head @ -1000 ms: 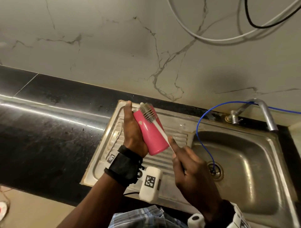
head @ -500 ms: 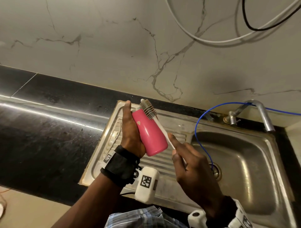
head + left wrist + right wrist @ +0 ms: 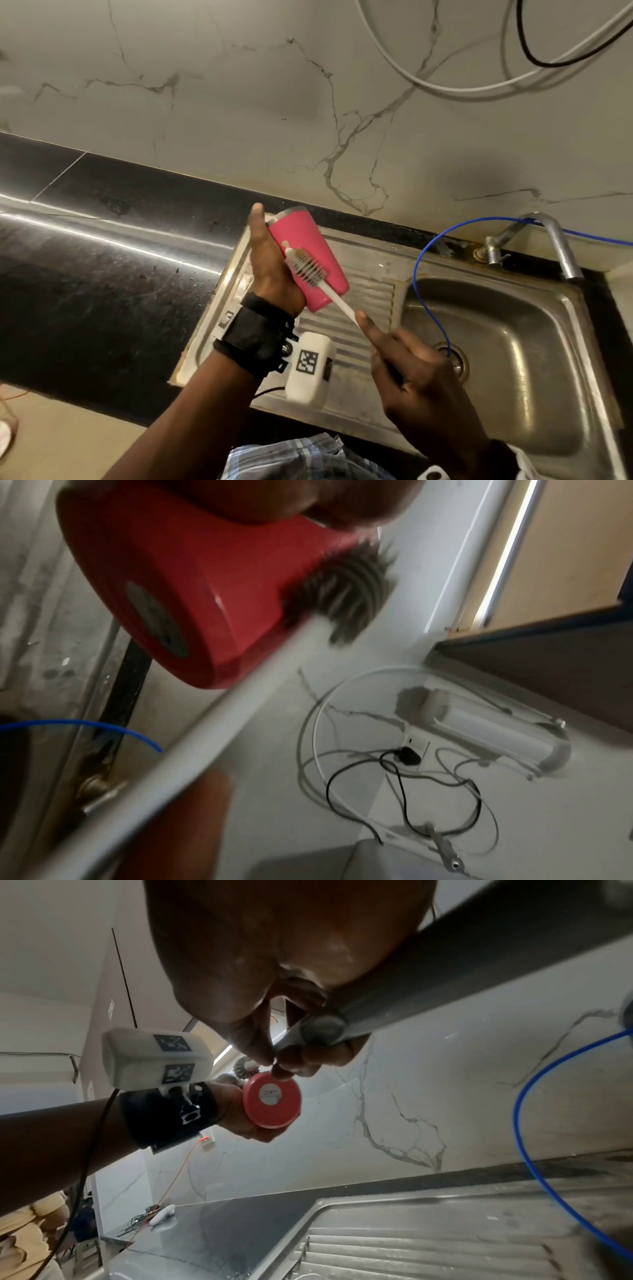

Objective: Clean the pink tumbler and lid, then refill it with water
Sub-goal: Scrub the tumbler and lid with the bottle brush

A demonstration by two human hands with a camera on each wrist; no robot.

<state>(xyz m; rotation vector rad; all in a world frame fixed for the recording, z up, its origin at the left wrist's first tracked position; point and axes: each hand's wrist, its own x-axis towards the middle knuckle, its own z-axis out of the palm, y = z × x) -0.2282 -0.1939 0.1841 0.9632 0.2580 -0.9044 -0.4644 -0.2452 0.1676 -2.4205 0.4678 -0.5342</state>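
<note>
My left hand (image 3: 270,270) grips the pink tumbler (image 3: 298,233) over the drainboard, tilted with its steel rim up and away and its base (image 3: 272,1099) toward me. A brush with grey bristles (image 3: 308,267) and a white handle (image 3: 339,301) lies against the tumbler's outer side, about midway along it. My right hand (image 3: 411,373) holds the handle's lower end, fingers curled round it, thumb along it. The left wrist view shows the bristles (image 3: 346,588) pressed on the tumbler (image 3: 171,574). No lid is in view.
A steel sink basin (image 3: 513,359) lies to the right, with a ribbed drainboard (image 3: 359,284) under the tumbler. The tap (image 3: 555,240) stands at the back right. A blue hose (image 3: 421,267) runs into the drain. Black counter (image 3: 102,274) stretches left; cables (image 3: 445,89) hang on the marble wall.
The brush head has slid from the tumbler's rim down its side toward the middle. My right hand has drawn back toward me. The left hand keeps its grip.
</note>
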